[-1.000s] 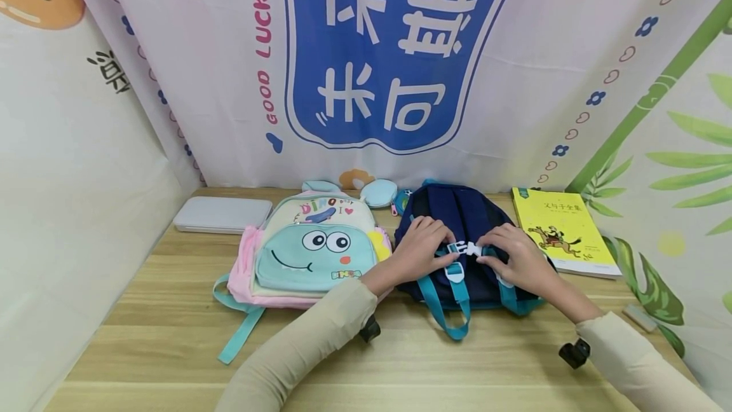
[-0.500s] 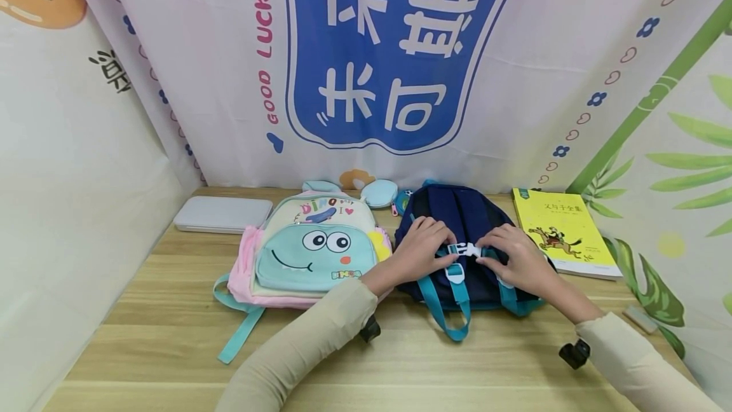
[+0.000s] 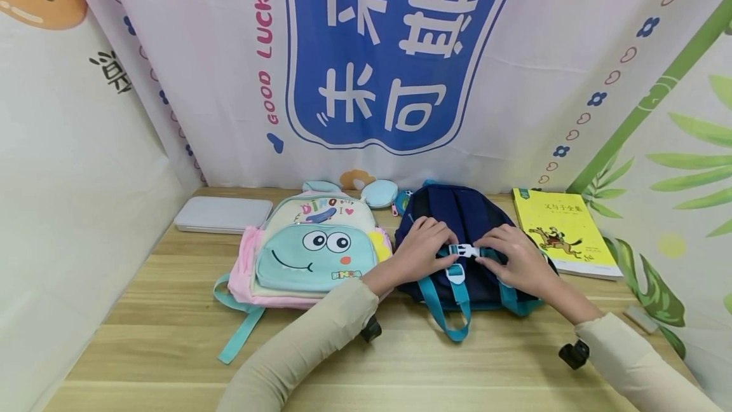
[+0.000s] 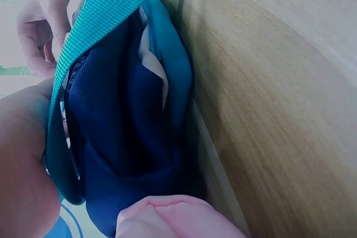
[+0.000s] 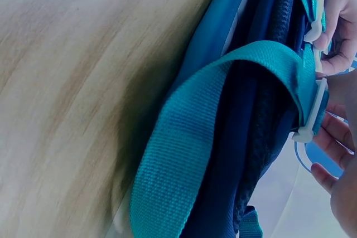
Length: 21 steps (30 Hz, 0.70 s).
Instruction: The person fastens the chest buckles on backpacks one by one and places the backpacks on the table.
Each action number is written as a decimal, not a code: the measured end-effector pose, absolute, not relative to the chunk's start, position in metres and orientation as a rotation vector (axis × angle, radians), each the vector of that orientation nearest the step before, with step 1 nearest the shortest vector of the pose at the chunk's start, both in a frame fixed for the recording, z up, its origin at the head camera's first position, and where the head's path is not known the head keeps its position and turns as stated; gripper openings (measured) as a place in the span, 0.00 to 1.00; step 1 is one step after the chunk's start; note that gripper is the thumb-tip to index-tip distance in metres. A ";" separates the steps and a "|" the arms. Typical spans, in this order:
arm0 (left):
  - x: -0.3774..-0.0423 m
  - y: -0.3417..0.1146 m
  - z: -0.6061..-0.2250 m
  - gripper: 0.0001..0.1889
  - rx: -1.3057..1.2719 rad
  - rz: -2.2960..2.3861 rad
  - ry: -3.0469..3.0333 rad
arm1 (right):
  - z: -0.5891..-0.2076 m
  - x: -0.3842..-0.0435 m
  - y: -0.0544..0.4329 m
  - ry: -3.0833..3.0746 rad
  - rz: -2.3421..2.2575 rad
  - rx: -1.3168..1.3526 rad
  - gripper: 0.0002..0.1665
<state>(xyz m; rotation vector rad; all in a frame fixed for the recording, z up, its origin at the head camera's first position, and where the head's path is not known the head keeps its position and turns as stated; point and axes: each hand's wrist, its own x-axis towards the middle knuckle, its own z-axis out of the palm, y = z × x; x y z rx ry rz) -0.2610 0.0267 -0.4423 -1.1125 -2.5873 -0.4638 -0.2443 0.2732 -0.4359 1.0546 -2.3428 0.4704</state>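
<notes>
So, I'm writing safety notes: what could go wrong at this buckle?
A finger might get nipped: the left hand and right hand pinch at the buckle. The strap loop below could snag a wrist. The dino bag might get nudged, since the left sleeve lies close to it.

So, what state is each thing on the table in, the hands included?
White side-release buckle: halves meeting, full latching unclear
Left hand: pinching the buckle's left half
Right hand: pinching its right half
Navy backpack: lying, shoulder straps up
Dinosaur backpack: lying, front up
Yellow book: closed, flat
Pale case: closed
</notes>
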 end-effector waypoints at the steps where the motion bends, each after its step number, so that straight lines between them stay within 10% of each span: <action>1: -0.261 0.027 -0.442 0.12 -1.115 -0.461 -2.583 | -0.436 -0.244 0.273 -2.337 0.467 1.061 0.18; 21: -0.262 0.028 -0.442 0.12 -1.144 -0.463 -2.563 | -0.439 -0.244 0.272 -2.283 0.405 1.116 0.19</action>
